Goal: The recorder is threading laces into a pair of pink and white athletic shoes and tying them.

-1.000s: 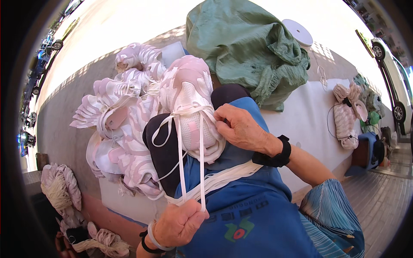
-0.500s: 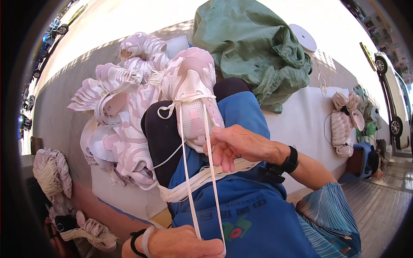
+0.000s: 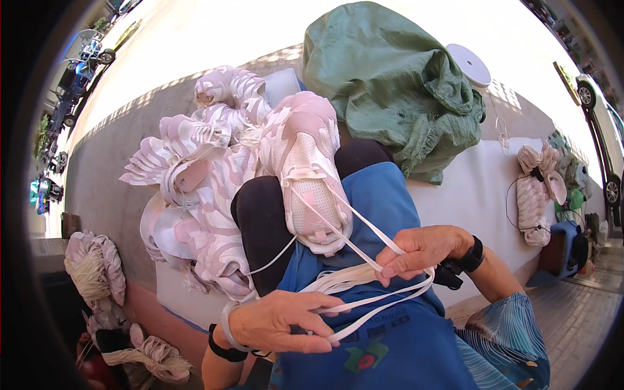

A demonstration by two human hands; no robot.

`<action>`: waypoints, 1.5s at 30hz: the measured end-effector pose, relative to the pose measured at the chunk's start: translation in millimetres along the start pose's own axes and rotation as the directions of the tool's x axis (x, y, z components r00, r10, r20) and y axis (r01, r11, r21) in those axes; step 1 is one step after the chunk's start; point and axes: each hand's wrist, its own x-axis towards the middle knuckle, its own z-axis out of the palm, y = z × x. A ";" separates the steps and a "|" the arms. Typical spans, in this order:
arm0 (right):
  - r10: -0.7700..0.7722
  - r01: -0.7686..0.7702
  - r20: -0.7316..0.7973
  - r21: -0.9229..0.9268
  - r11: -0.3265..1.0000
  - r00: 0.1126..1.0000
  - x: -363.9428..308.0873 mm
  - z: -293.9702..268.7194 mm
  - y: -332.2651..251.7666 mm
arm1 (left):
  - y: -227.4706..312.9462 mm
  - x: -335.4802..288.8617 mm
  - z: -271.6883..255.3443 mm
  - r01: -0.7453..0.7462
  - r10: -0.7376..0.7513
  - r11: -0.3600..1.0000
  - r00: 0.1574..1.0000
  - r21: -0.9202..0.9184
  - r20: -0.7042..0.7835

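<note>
A pink and white sneaker upper (image 3: 304, 144) rests across my knees, its toe pointing away. Two strands of white shoelace (image 3: 364, 229) run from its lower eyelets to my right hand (image 3: 426, 252), which is closed around them. Past that hand the lace loops back to the left. My left hand (image 3: 286, 320) pinches the lace's other end between thumb and fingers, low over the blue apron (image 3: 396, 344). Behind the taut lace, a bundle of loose white laces (image 3: 338, 278) lies on my lap, partly hidden by my hands.
Left of my knees is a heap of similar pink and white uppers (image 3: 208, 221). A large green woven sack (image 3: 390, 84) stands ahead, with a white disc (image 3: 469, 65) behind it. Tied bundles of uppers lie at right (image 3: 534, 201) and far left (image 3: 97, 266).
My right hand has moved down and right, away from the upper, and now grips both lace strands. My left hand has come up and left, and the strands now slant right.
</note>
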 end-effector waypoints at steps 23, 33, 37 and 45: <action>-0.376 0.457 0.263 -0.442 0.772 0.889 48.1 24.8 -12.1 | -38.9 68.0 -82.1 0.435 0.273 0.685 0.590 0.584 -0.760; -0.270 0.317 0.167 -0.524 0.790 0.948 54.2 28.9 -11.0 | -34.6 53.8 -108.0 0.368 -0.240 0.929 0.683 0.041 -0.690; -0.275 0.299 0.119 -0.438 0.848 0.954 50.9 25.1 -13.5 | -20.9 55.7 -100.5 0.115 -0.349 0.922 0.660 -0.370 -0.665; -0.647 0.529 -0.068 -0.513 0.676 0.759 38.3 26.3 -29.6 | -51.0 52.9 -79.1 0.396 0.062 0.880 0.453 0.263 -0.889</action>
